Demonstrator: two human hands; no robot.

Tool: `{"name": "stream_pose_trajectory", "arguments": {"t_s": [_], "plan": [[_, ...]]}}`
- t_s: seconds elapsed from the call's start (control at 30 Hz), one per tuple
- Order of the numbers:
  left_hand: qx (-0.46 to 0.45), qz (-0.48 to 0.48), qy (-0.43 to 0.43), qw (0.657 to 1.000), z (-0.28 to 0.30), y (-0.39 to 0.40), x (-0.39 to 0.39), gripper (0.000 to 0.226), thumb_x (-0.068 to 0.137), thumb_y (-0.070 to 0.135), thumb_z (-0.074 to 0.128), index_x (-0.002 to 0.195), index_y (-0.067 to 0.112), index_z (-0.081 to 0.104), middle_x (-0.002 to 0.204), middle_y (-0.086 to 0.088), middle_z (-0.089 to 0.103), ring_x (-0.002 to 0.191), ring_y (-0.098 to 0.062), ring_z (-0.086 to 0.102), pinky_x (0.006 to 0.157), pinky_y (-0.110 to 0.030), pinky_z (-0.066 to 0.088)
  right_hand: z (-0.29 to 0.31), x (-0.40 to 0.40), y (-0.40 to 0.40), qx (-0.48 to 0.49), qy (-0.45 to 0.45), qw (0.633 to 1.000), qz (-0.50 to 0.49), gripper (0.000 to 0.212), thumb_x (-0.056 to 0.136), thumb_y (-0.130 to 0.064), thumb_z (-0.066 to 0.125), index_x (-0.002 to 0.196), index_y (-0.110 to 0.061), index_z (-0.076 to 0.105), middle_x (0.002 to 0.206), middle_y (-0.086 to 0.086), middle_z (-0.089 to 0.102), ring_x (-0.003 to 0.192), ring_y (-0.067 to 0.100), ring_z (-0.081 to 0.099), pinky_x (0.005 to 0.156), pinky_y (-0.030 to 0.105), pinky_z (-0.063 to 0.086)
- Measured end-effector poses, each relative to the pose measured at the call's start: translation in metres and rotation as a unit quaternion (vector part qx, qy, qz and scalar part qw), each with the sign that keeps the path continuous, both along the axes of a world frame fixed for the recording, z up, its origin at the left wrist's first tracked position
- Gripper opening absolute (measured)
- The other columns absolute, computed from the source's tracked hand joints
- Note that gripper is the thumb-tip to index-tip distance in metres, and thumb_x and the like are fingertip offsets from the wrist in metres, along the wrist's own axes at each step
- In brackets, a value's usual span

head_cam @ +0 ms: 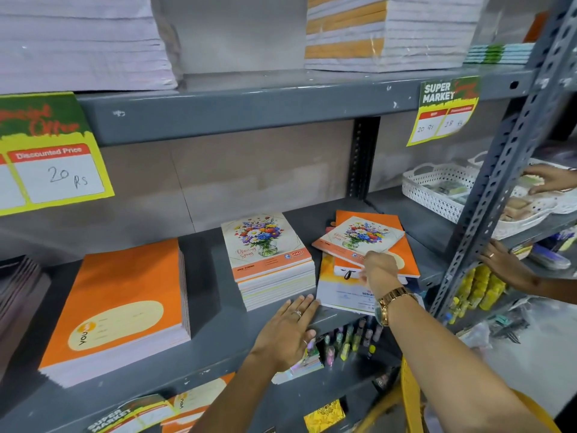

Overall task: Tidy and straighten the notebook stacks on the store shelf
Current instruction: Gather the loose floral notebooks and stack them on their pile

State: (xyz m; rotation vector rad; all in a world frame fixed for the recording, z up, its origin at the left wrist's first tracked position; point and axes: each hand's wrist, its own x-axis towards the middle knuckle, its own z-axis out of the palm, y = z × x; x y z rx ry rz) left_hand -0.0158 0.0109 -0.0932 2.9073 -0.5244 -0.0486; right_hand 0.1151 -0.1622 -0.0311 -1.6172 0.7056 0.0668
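On the grey middle shelf (218, 326) stand a neat orange notebook stack (125, 301) at the left and a floral-cover stack (268, 260) in the middle. To the right lies a crooked pile of orange and floral notebooks (362, 242), fanned at different angles over a white-and-yellow book. My right hand (379, 270), with a gold watch on the wrist, pinches the near edge of a notebook in that pile. My left hand (290, 326) lies flat and open on the shelf's front edge, fingertips touching the base of the floral stack.
Tall paper stacks (387, 32) fill the shelf above. Price signs (445, 109) hang from its edge. A slotted steel upright (505, 182) stands at the right. Beyond it another person's hands (505, 264) reach into white baskets (437, 189). Pens (346, 342) sit on the shelf below.
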Motion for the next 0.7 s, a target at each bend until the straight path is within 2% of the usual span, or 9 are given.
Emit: {"name": "stream_pose_trajectory", "arguments": {"t_s": [0.07,0.17,0.23,0.3,0.37,0.47,0.57,0.63,0.7], "plan": [[0.003,0.000,0.001,1.000,-0.001,0.000,0.000,0.056,0.100,0.031,0.024,0.146,0.018,-0.004,0.159,-0.001,-0.001,0.146,-0.015,-0.004,0.115,-0.025,-0.009,0.008,0.002,0.004,-0.018,-0.015,0.999,-0.028,0.025,0.089,-0.016,0.051,0.108,0.000,0.059,0.110,0.019,0.069,0.093,0.037,0.067,0.060,0.038,0.052],[0.001,0.001,0.001,1.000,-0.002,0.003,-0.001,0.056,0.100,0.032,0.025,0.146,0.018,-0.003,0.159,-0.001,0.000,0.146,-0.015,-0.003,0.116,-0.026,-0.008,0.037,-0.012,0.010,-0.044,-0.042,0.997,-0.047,0.031,0.096,-0.012,0.047,0.121,0.004,0.054,0.120,0.019,0.064,0.107,0.037,0.062,0.077,0.037,0.049],[0.003,0.004,0.000,1.000,-0.002,0.006,-0.005,0.056,0.099,0.033,0.024,0.146,0.019,-0.003,0.159,0.000,0.000,0.146,-0.015,-0.003,0.117,-0.027,-0.007,0.054,-0.019,0.013,-0.048,-0.071,0.995,-0.055,0.032,0.099,-0.013,0.042,0.124,0.004,0.053,0.122,0.016,0.063,0.107,0.035,0.063,0.078,0.032,0.046],[0.005,0.007,0.001,1.000,-0.002,0.011,-0.009,0.056,0.099,0.032,0.024,0.147,0.019,-0.002,0.159,0.000,0.000,0.146,-0.015,-0.003,0.116,-0.027,-0.008,0.066,-0.020,0.020,-0.031,-0.114,0.991,-0.056,0.032,0.099,-0.013,0.041,0.125,-0.001,0.053,0.122,0.015,0.063,0.094,0.036,0.067,0.072,0.030,0.048],[0.006,0.010,0.001,1.000,-0.001,0.018,-0.016,0.056,0.100,0.032,0.025,0.147,0.020,-0.002,0.159,0.001,-0.001,0.146,-0.015,-0.004,0.115,-0.026,-0.010,0.073,-0.021,0.029,-0.001,-0.148,0.989,-0.024,0.030,0.098,-0.014,0.041,0.124,-0.004,0.053,0.116,0.014,0.064,0.069,0.035,0.066,0.069,0.032,0.053],[0.002,0.022,0.006,1.000,0.001,0.033,-0.029,0.055,0.100,0.032,0.025,0.147,0.021,-0.002,0.159,0.001,-0.001,0.146,-0.014,-0.004,0.115,-0.025,-0.010,0.083,-0.026,0.049,0.045,-0.171,0.984,0.024,0.020,0.097,-0.013,0.041,0.110,-0.012,0.056,0.090,0.011,0.062,0.045,0.021,0.057,0.068,0.037,0.057],[-0.006,0.047,0.008,0.999,0.004,0.052,-0.043,0.056,0.099,0.032,0.026,0.147,0.021,-0.002,0.159,0.002,-0.002,0.146,-0.014,-0.004,0.113,-0.024,-0.011,0.082,-0.026,0.072,0.046,-0.152,0.984,0.086,0.016,0.096,-0.011,0.041,0.086,-0.015,0.052,0.063,0.007,0.055,0.024,0.012,0.050,0.041,0.026,0.049],[-0.010,0.060,0.013,0.998,0.007,0.063,-0.053,0.054,0.100,0.031,0.026,0.147,0.021,0.000,0.159,0.002,-0.002,0.146,-0.014,-0.003,0.113,-0.024,-0.011,0.072,-0.023,0.086,0.029,-0.125,0.983,0.134,0.027,0.094,-0.006,0.041,0.069,-0.013,0.049,0.056,0.004,0.052,0.032,0.014,0.052,0.038,0.022,0.043],[-0.016,0.068,0.022,0.997,0.010,0.070,-0.060,0.052,0.100,0.028,0.025,0.147,0.020,0.003,0.159,0.001,0.000,0.146,-0.015,-0.003,0.116,-0.026,-0.009,0.057,-0.023,0.098,-0.010,-0.113,0.984,0.141,0.033,0.092,-0.007,0.048,0.059,-0.008,0.049,0.046,0.005,0.053,0.047,0.024,0.055,0.054,0.037,0.050]]}}
